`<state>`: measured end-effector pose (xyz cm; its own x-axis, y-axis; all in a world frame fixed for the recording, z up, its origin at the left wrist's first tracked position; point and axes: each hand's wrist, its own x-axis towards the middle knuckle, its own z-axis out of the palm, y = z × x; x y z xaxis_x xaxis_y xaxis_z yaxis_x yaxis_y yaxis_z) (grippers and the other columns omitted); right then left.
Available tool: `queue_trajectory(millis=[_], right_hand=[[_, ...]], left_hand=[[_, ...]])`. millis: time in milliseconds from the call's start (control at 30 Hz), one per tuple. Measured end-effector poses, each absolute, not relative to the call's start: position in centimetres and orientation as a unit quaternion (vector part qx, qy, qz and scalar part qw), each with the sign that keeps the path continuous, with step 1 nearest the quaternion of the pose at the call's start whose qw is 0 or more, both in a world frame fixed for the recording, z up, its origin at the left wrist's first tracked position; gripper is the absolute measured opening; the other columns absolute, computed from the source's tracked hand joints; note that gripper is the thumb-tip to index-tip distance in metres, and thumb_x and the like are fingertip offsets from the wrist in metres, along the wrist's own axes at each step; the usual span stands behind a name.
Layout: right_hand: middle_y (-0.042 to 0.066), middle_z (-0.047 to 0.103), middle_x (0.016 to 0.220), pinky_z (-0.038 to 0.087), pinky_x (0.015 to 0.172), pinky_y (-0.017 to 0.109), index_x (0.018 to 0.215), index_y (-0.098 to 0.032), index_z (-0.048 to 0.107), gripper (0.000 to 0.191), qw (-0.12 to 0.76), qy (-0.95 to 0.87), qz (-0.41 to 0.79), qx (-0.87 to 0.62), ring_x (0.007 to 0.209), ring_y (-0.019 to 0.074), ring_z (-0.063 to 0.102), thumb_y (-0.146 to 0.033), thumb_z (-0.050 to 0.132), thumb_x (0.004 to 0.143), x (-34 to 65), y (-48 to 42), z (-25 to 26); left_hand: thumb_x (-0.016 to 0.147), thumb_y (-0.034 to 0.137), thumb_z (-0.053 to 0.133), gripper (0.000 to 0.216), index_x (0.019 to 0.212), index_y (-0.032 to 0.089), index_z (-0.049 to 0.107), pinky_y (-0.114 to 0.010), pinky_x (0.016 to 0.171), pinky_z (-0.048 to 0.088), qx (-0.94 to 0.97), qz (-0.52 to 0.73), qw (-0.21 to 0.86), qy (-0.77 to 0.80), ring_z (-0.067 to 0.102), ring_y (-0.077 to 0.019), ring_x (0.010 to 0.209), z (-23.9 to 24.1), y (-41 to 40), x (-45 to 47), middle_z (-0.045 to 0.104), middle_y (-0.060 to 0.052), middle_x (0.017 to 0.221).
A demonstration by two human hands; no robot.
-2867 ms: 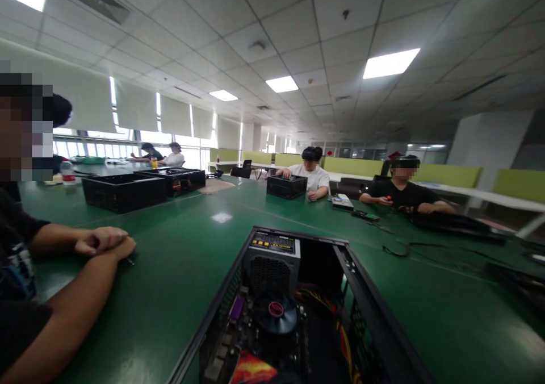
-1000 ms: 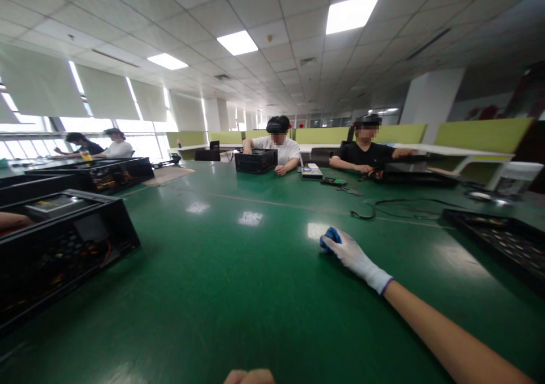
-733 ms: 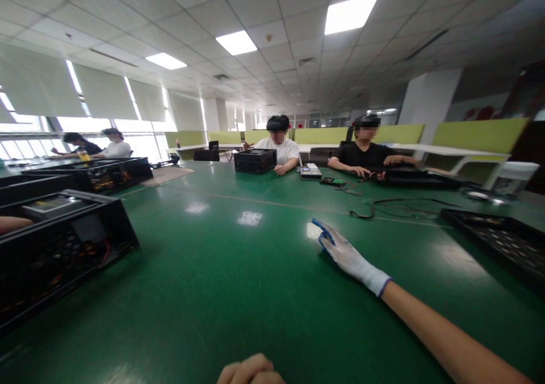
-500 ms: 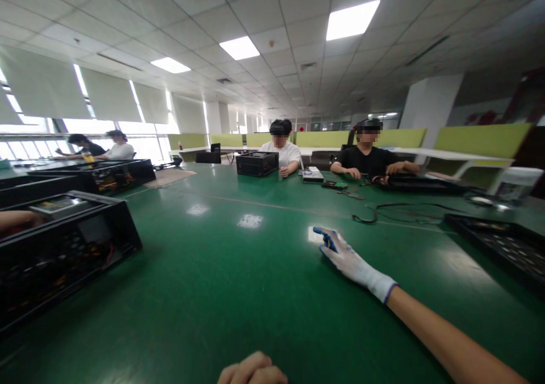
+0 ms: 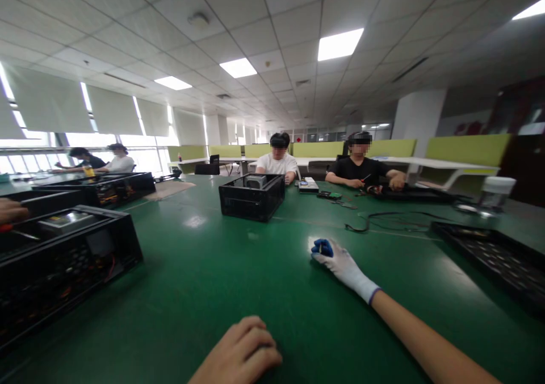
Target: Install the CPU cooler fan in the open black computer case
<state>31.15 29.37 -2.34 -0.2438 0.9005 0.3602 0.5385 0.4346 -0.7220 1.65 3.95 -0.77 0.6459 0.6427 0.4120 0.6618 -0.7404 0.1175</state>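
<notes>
My left hand point(image 5: 242, 350), bare, rests on the green tabletop point(image 5: 170, 304) at the bottom of the view, fingers loosely bent and slightly apart, with nothing seen in them. Farther forward and to the right is my right hand point(image 5: 340, 264) in a white glove with blue fingertips. Its fingers are curled together around a small light-coloured piece point(image 5: 321, 249), too small to name. Beyond my hands stands a black computer case point(image 5: 244, 205), open on top, with a grey metal unit inside.
Another open computer case point(image 5: 72, 264) stands at the left, where another person's hand point(image 5: 12, 211) holds a screwdriver. A black panel point(image 5: 494, 253) lies at the right, near cables point(image 5: 383, 216) and a clear jar point(image 5: 496, 196). Two people sit across the table.
The computer case across the table has come nearer to me. My right hand's fingers have curled in. My left hand has come farther into view.
</notes>
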Motion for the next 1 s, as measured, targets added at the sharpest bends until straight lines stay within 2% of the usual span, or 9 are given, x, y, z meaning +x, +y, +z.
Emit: queue_trajectory(millis=[200,267,367,467,633,700,867,933,1000], right_hand=[[0.011,0.073,0.11,0.049,0.096,0.042,0.116,-0.022,0.064,0.053,0.361,-0.776,0.222,-0.468,0.105,0.0311,0.067,-0.047,0.077,0.072,30.7,29.5,-3.2],[0.01,0.072,0.109,0.049,0.095,0.042,0.119,-0.022,0.062,0.051,0.361,-0.775,0.217,-0.471,0.103,0.0305,0.067,-0.047,0.074,0.076,30.8,29.9,-3.4],[0.009,0.072,0.107,0.049,0.094,0.041,0.119,-0.023,0.062,0.047,0.364,-0.776,0.211,-0.47,0.102,0.0295,0.067,-0.047,0.07,0.079,31.0,30.4,-3.9],[0.007,0.072,0.107,0.048,0.093,0.04,0.114,-0.025,0.063,0.043,0.373,-0.777,0.208,-0.463,0.102,0.0296,0.066,-0.049,0.07,0.08,31.1,30.8,-4.0],[0.007,0.072,0.104,0.048,0.091,0.04,0.108,-0.024,0.061,0.034,0.404,-0.754,0.216,-0.47,0.098,0.0283,0.067,-0.05,0.062,0.085,31.5,31.0,-3.5],[0.008,0.072,0.106,0.048,0.091,0.041,0.108,-0.024,0.06,0.034,0.411,-0.747,0.224,-0.473,0.099,0.0285,0.067,-0.049,0.061,0.085,31.7,31.1,-3.2],[0.009,0.073,0.112,0.048,0.096,0.041,0.111,-0.024,0.065,0.041,0.395,-0.767,0.248,-0.441,0.105,0.0297,0.067,-0.049,0.068,0.078,31.6,30.7,-3.0],[0.01,0.072,0.118,0.047,0.1,0.042,0.117,-0.023,0.066,0.048,0.387,-0.777,0.25,-0.429,0.11,0.0308,0.066,-0.05,0.069,0.077,31.4,30.4,-3.0],[0.012,0.072,0.119,0.047,0.101,0.045,0.117,-0.021,0.067,0.051,0.381,-0.782,0.246,-0.428,0.11,0.033,0.066,-0.051,0.07,0.076,31.3,29.8,-2.9]], left_hand=[[0.092,0.043,0.071,0.067,0.149,0.027,0.04,-0.053,0.124,0.027,-0.823,-0.174,0.172,-0.513,0.031,-0.0321,0.145,11.4,15.9,0.1,0.038,-0.011,0.155],[0.093,0.048,0.068,0.065,0.148,0.022,0.044,-0.054,0.12,0.03,-0.803,-0.159,0.175,-0.548,0.038,-0.0342,0.14,13.5,20.4,-1.4,0.045,-0.015,0.149],[0.096,0.052,0.062,0.049,0.129,0.015,0.06,-0.049,0.102,0.048,-0.775,-0.107,0.144,-0.606,0.062,-0.0286,0.112,14.2,24.6,-3.2,0.066,-0.013,0.119],[0.099,0.057,0.055,0.046,0.113,0.014,0.065,-0.046,0.094,0.052,-0.747,-0.076,0.129,-0.648,0.067,-0.0241,0.097,13.7,25.4,-3.2,0.071,-0.008,0.104],[0.101,0.057,0.046,0.05,0.116,0.013,0.063,-0.042,0.09,0.05,-0.736,-0.07,0.11,-0.664,0.068,-0.0292,0.1,14.0,17.7,1.3,0.072,-0.016,0.108],[0.102,0.058,0.037,0.05,0.118,0.018,0.064,-0.039,0.088,0.05,-0.754,-0.066,0.076,-0.649,0.069,-0.0281,0.099,15.1,11.6,3.1,0.073,-0.012,0.109],[0.107,0.047,0.028,0.045,0.128,0.032,0.064,-0.023,0.074,0.055,-0.794,-0.091,-0.263,-0.54,0.072,-0.0165,0.093,19.5,-0.9,4.5,0.075,0.003,0.108],[0.107,0.036,0.037,0.036,0.133,0.03,0.061,-0.025,0.087,0.056,-0.811,-0.07,-0.222,-0.537,0.071,-0.0166,0.098,19.9,-2.2,3.7,0.074,0.001,0.112],[0.101,0.026,0.055,0.034,0.134,0.025,0.061,-0.035,0.103,0.053,-0.845,0.017,-0.056,-0.532,0.067,-0.0229,0.111,18.7,-2.1,2.8,0.069,-0.005,0.122]])
